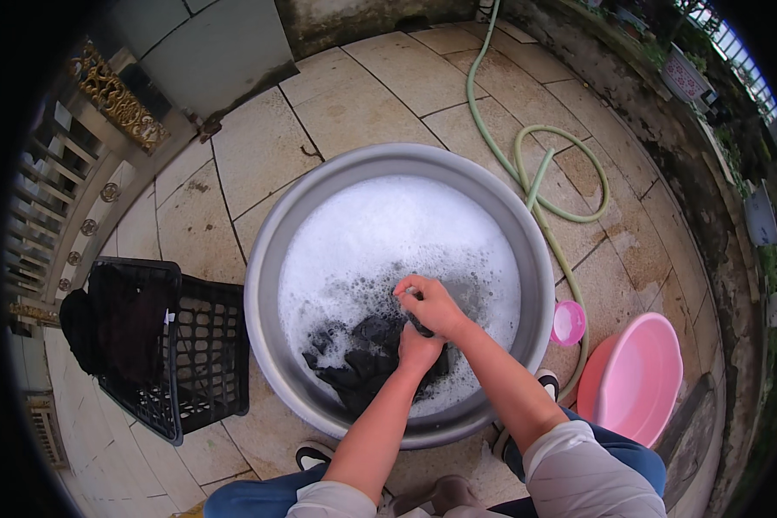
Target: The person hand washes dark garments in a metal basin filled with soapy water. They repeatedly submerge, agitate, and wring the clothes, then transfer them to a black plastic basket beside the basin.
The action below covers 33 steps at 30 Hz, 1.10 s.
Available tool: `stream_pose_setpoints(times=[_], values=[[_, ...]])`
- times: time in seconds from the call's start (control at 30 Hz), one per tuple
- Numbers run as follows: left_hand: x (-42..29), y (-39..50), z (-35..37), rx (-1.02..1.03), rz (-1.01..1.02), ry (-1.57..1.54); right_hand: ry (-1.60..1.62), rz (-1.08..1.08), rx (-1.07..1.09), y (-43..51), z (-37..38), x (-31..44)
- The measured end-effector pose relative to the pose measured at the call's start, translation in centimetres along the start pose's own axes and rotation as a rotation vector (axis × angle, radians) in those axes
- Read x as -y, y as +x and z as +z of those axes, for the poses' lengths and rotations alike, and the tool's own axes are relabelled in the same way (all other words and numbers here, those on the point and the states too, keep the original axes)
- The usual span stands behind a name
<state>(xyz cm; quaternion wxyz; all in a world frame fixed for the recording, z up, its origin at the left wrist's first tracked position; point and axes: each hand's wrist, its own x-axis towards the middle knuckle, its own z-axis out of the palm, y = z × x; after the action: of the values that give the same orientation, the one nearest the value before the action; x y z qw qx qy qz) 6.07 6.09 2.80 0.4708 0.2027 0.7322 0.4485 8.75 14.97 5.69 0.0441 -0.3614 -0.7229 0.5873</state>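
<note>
A large round metal basin [398, 436] holds water under thick white suds [388, 220]. Dark wet cloth [362, 369], black and bunched up, lies in the suds on the basin's near side. My left hand [419, 351] is closed on a fold of this cloth. Just above it, my right hand [431, 307] has its fingers curled round another part of the same cloth, with a dark bit showing between the two hands. How far the cloth extends below the foam is hidden.
Left of the basin, a black plastic basket [210, 353] lies tipped, with dark clothes [126, 317] at its opening. To the right are a pink tub [644, 382], a small pink bowl [568, 322] and a green hose [476, 90] looped on the paving [375, 84]. My shoes flank the basin's near rim.
</note>
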Motion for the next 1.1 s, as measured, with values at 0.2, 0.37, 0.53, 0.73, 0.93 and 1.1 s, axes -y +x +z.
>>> stream_pose_setpoints(times=[0.2, 0.37, 0.53, 0.73, 0.93, 1.1], values=[[3.4, 1.6, -5.5, 0.129, 0.247, 0.384, -0.143, -0.305, -0.443, 1.6, -4.0, 1.0], [2.8, 2.5, -7.6, -0.104, -0.009, 0.005, -0.415, -0.285, -0.433, 2.5, -7.4, -4.6], [5.6, 4.3, -7.8, -0.361, -0.002, 0.024, -0.746, 0.072, -0.075, 0.2, -2.9, -6.8], [5.3, 4.6, -5.4, -0.160, -0.036, 0.372, -0.999, 0.024, -0.585, 1.1, -0.6, -17.0], [8.6, 6.1, -6.0, -0.157, -0.196, -0.193, -0.161, 0.100, -0.457, -0.1, 2.0, -4.9], [18.0, 8.7, -7.4, 0.180, -0.029, -1.362, -0.288, -0.250, -0.401, -4.7, 9.4, 1.6]])
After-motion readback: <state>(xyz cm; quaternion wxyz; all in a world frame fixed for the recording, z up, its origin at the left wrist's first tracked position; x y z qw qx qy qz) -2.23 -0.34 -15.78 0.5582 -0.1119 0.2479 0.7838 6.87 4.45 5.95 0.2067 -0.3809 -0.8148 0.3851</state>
